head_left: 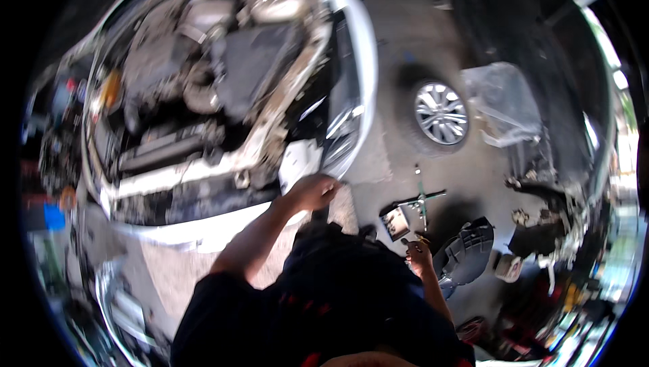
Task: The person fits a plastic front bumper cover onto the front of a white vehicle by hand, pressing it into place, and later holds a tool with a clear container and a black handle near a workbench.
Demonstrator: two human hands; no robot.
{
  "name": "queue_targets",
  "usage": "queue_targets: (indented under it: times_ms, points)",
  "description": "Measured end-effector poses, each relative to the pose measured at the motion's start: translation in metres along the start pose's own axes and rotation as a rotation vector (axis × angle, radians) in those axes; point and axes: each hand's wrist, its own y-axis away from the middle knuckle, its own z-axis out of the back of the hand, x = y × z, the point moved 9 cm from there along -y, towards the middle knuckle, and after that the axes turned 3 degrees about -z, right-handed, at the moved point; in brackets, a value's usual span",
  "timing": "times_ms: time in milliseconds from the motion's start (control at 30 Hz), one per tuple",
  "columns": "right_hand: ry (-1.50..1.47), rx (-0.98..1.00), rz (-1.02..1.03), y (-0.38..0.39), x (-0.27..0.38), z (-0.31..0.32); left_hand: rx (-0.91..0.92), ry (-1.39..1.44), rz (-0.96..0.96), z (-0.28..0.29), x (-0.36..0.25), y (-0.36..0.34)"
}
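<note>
Head view: standing at the front right corner of a silver car (351, 49) with the hood up, engine bay (216, 69) exposed.

Left hand (314, 191) is out ahead, resting on or just at the car's front corner beside the headlight (341, 133). Fingers look curled; can't tell whether they pinch anything or just brace on the edge.

Right hand (419, 255) hangs low at the person's right side, fingers loosely closed. Something small may be in it, but it's too blurred to tell.

Judgement: this looks like a lean-in or brace at the front end, with work on the corner by the headlight about to start or paused. Next move likely calls for steadying on the body edge with the left and bringing the right up with a tool.

Floor, right of the person: a cross wrench (422, 198) lying flat, a small box-like part (395, 221) just beside it, a dark plastic liner piece (466, 252) near the right hand. Farther right, a loose wheel (441, 113) flat on the concrete and a clear plastic sheet (503, 100) beyond it.

Edges and room: the bumper edge runs close against the person's front, with no room forward. Open concrete between the car and the wheel is the free lane. The right side is cluttered with parts, so footing there is tight.
</note>
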Motion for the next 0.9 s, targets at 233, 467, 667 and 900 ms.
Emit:
queue_targets:
  times_ms: [233,467,667,900]
  points:
    - [0.599,0.004,0.347,-0.038,-0.091,0.025,-0.139,0.078,0.068,0.04,0.005,0.045]
    - [0.545,0.157,0.125,0.013,0.019,-0.03,-0.159,0.052,0.216,0.042,0.039,0.092]
    - [0.164,0.219,-0.044,-0.006,0.06,-0.063,-0.19,0.064,0.129,0.037,0.032,0.074]
    - [0.172,0.265,-0.007,-0.008,0.072,-0.084,-0.215,0.117,0.086,0.037,0.034,0.068]
